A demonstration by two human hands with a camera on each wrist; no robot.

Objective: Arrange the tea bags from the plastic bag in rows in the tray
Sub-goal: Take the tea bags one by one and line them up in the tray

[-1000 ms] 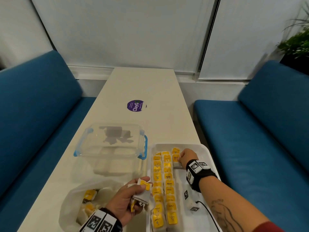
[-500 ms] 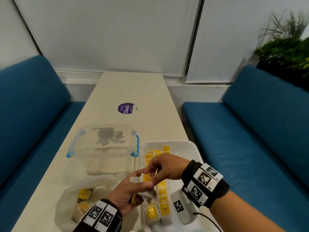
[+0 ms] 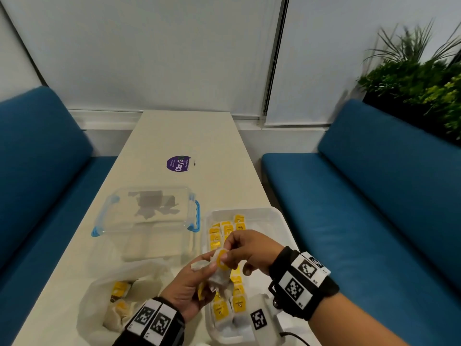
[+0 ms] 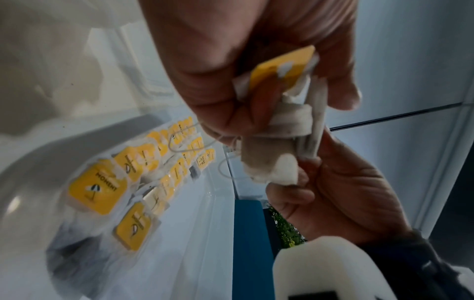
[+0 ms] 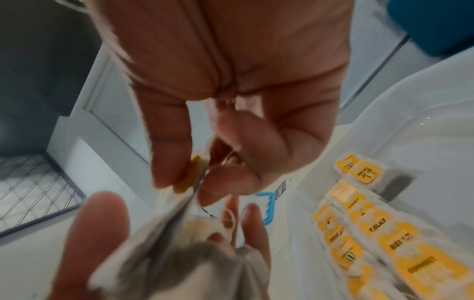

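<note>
Head view: at lower centre of the frame the left hand point(image 3: 185, 290) gripped a small bunch of tea bags point(image 3: 217, 278) above the near end of the white tray point(image 3: 279, 218). The right hand point(image 3: 249, 250) pinched the yellow tag point(image 3: 220, 258) of the top bag. Two rows of yellow-tagged bags point(image 3: 237, 285) lay along the tray's left side. The plastic bag point(image 3: 99, 308) sat at lower left with more bags inside. A clear box point(image 3: 147, 216) with blue clips stood above it on the table point(image 3: 187, 136), a purple sticker point(image 3: 180, 164) further up.

Left wrist view: left hand point(image 4: 243, 60) curled round the bunch point(image 4: 277, 146); right hand point(image 4: 346, 192) touched it from lower right. Tray rows point(image 4: 143, 174) blurred at left.

Right wrist view: right-hand fingertips point(image 5: 169, 162) closed on the yellow tag point(image 5: 188, 176); left hand point(image 5: 97, 243) below, holding the bunch point(image 5: 179, 263). Tray rows point(image 5: 372, 233) at right.
</note>
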